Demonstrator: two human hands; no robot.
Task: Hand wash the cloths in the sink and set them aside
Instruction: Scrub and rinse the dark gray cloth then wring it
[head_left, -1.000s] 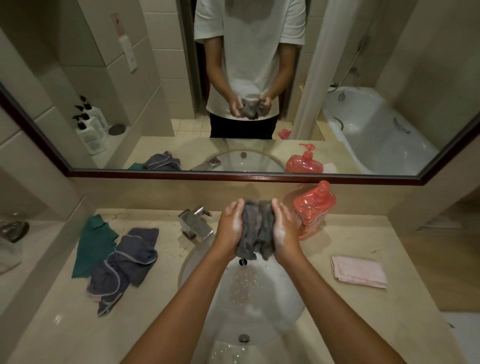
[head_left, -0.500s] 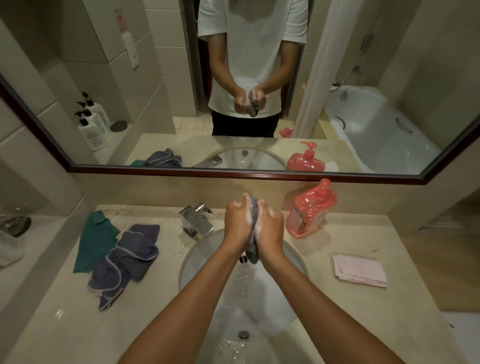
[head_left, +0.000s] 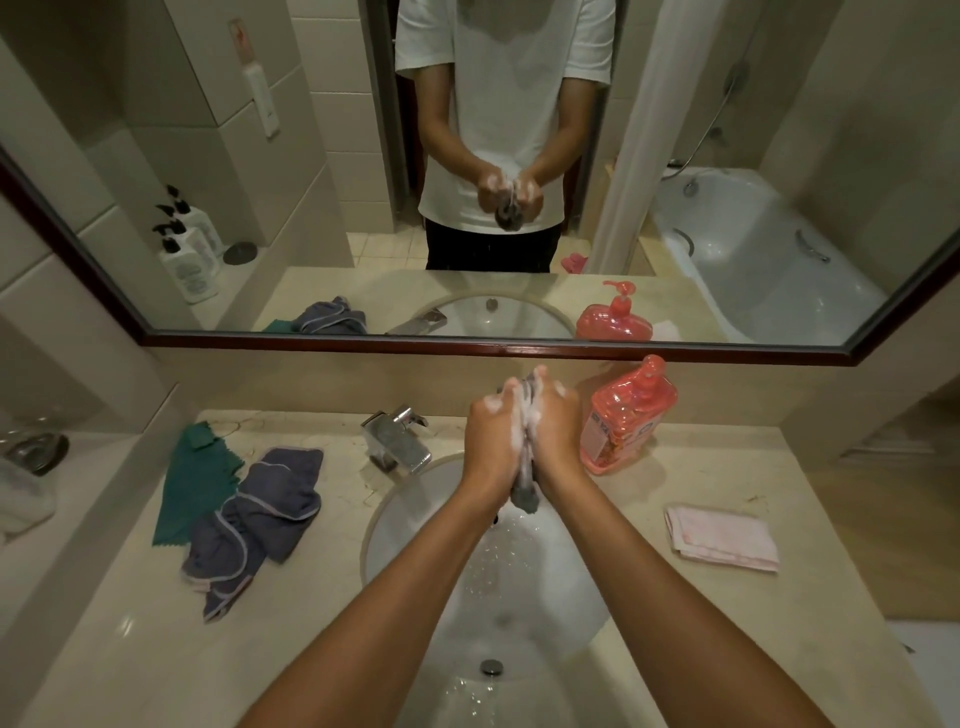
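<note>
Since a second ago the grey cloth (head_left: 523, 496) has gone from a broad wad spread between the palms to a narrow roll squeezed between them; hands closed in half a second ago and remain so — scrubbing stroke, compressive phase. Left hand (head_left: 493, 441) and right hand (head_left: 556, 436) are pressed together, both clamped on the cloth, fingers curled around it, suds on knuckles. Cloth sits above the sink (head_left: 395, 514) at its 12 o'clock edge, just right of the faucet (head_left: 397, 441). Long axis runs 12-to-6 in the head view: one end shows above the fingertips, the other hangs below the wrists toward the basin. Judgement: lathering underway, rinse and wring not yet done. Blue cloth (head_left: 260, 525) and green cloth (head_left: 192, 488) lie at 9 o'clock on the counter (head_left: 675, 623); pink cloth (head_left: 722, 538) at 3 o'clock, soap bottle (head_left: 626, 421) at 1 o'clock.
</note>
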